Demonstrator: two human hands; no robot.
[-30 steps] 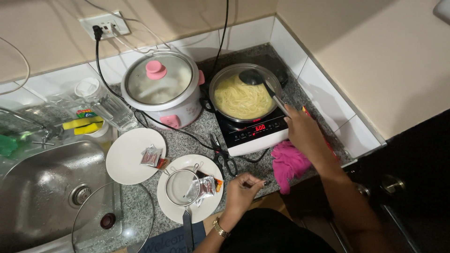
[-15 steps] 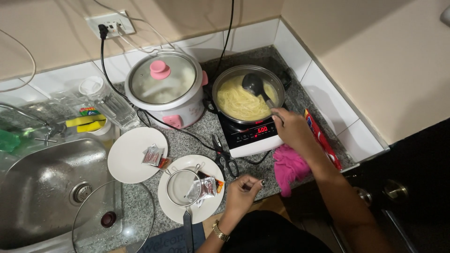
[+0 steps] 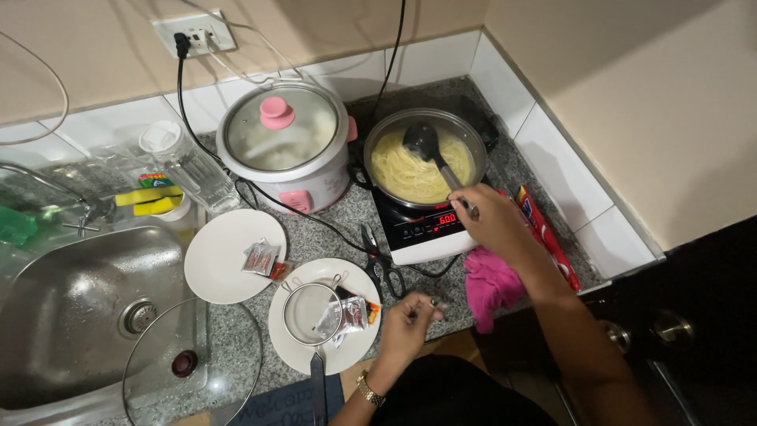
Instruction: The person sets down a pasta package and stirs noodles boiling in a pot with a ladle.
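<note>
Pan point(image 3: 378, 134) holds noodles point(image 3: 406, 175); right hand point(image 3: 495, 221) grips ladle point(image 3: 426, 146) inside.

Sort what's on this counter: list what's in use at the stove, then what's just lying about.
In use: right hand, black ladle, pan of noodles, induction cooker.

Lying about: left hand, rice cooker, strainer, seasoning sachets, scissors, pink cloth, glass lid.

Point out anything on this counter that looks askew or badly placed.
The glass lid lies half on the counter, half over the sink edge, so it could tip in. The scissors lie across the cooker's black cord. A pink cloth is bunched against the hot plate. Nothing looks spilled.
</note>
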